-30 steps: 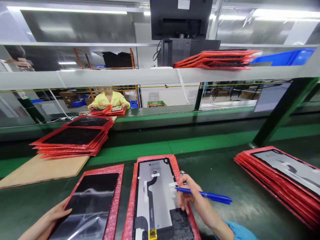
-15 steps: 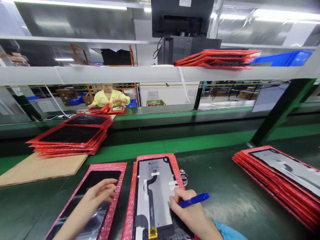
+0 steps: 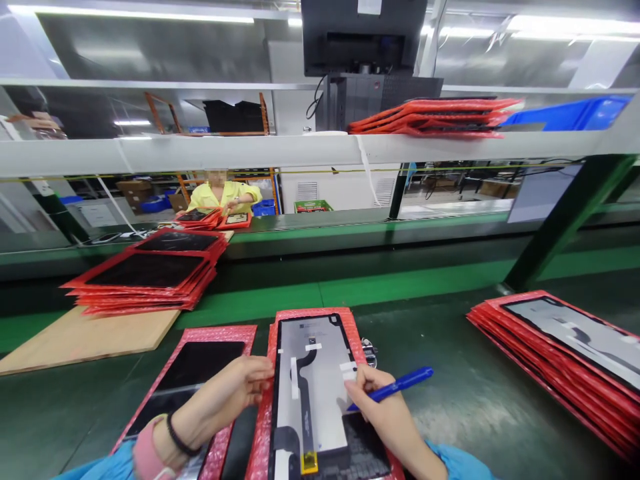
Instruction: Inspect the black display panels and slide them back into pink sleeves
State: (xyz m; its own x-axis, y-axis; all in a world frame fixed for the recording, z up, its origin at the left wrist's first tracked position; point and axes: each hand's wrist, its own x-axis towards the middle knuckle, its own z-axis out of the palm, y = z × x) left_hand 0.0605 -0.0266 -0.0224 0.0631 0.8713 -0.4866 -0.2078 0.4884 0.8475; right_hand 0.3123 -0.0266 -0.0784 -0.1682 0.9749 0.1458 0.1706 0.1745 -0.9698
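Note:
In my right hand (image 3: 387,407) is a blue pen (image 3: 403,385), its tip close to the grey back of a tablet screen panel (image 3: 330,380). The panel lies face down on red bubble-wrap bags (image 3: 263,410), with a dark flex cable, white tape strips and a yellow tab on it. My left hand (image 3: 245,387), fingers loosely bent and apart, rests at the left edge of these bags and grips nothing I can see. Under the left forearm lies a second panel (image 3: 207,357), black side up, on a pink bubble-wrap bag (image 3: 240,333).
Panels in red bags are stacked at right (image 3: 545,360) and on a wooden board (image 3: 125,333) at back left. A green post (image 3: 560,227) rises at right. More red bags (image 3: 430,117) lie on the shelf (image 3: 240,152). A person in yellow (image 3: 220,195) works beyond.
My left hand has moved right, from above the black panel to the edge of the middle bags. My right hand has shifted slightly up and right with the pen.

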